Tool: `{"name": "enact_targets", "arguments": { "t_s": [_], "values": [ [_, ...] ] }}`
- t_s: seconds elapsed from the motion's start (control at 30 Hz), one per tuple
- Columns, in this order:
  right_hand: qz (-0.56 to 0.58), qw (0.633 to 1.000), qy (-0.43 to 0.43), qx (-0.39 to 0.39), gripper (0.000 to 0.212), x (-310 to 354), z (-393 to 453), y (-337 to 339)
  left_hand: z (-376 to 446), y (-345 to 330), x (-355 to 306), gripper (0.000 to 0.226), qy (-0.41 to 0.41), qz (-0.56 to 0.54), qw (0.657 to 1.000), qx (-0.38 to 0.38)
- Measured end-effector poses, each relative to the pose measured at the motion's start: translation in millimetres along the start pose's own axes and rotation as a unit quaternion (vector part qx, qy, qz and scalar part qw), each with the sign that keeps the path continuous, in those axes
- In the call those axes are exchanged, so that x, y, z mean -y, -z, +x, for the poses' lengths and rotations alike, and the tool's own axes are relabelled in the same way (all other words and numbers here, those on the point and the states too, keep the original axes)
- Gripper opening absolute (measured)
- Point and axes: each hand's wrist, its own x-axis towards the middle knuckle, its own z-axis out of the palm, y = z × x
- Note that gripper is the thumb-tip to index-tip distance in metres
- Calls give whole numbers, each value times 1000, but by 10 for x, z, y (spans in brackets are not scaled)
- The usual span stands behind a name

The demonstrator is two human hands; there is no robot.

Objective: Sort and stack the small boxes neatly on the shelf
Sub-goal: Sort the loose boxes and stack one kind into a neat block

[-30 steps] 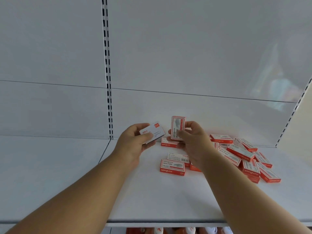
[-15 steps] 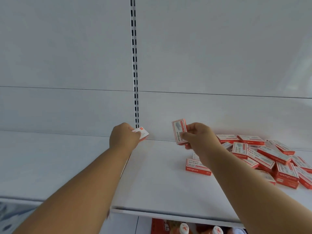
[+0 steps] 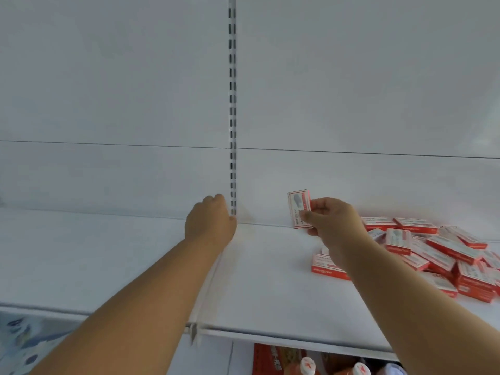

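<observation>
From the head camera, a smooth white metal shelf (image 3: 270, 280) runs across the lower part of the view, its matte surface meeting a plain white back panel (image 3: 351, 90) that a thin horizontal seam divides. A slotted upright rail (image 3: 232, 104), punched with a column of small dark rectangular holes, rises from the shelf's back edge. The person's left hand (image 3: 209, 223) reaches to the foot of that rail at the back of the shelf, knuckles towards the camera and fingers curled away out of sight, so I cannot tell whether it grips anything. The right hand (image 3: 331, 221) holds one small box (image 3: 299, 208) upright just above the back of the shelf, pinched at its right edge between thumb and fingers (image 3: 307, 215); the box is a flat cardboard rectangle, white-faced with a red border and a grey printed picture, its lettering blurred. To the right lies a loose pile of boxes (image 3: 446, 253) of the same red-and-white card, flat oblongs lying at all angles, some overlapping or leaning on one another, and one box (image 3: 327, 266) sits a little apart at the pile's left, partly hidden behind the right forearm. Below the shelf's front edge show red packaging (image 3: 273, 358) and round bottle caps (image 3: 307, 365), white with a red mark.
</observation>
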Motion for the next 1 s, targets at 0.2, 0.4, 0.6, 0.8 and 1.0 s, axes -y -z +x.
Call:
{"name": "enact_targets", "arguments": {
  "t_s": [0.2,0.4,0.6,0.8,1.0],
  "values": [
    [-33,994,51,-95,8,193,-67,693,-277,-28,-1061,16,-196,-102,974,55],
    [-95,968,58,-226,8,208,-165,1876,-483,-178,-1965,12,-343,-72,933,75],
    [-116,944,-57,-303,13,-214,-23,3150,-567,-301,-2801,14,-421,-81,902,40],
    [-294,912,-165,-234,16,-690,409,3756,-618,-484,-3384,11,-402,-102,908,48],
    [-516,834,-146,-130,23,-928,636,3920,-705,-644,-3626,10,-368,-91,923,67]
  ]
}}
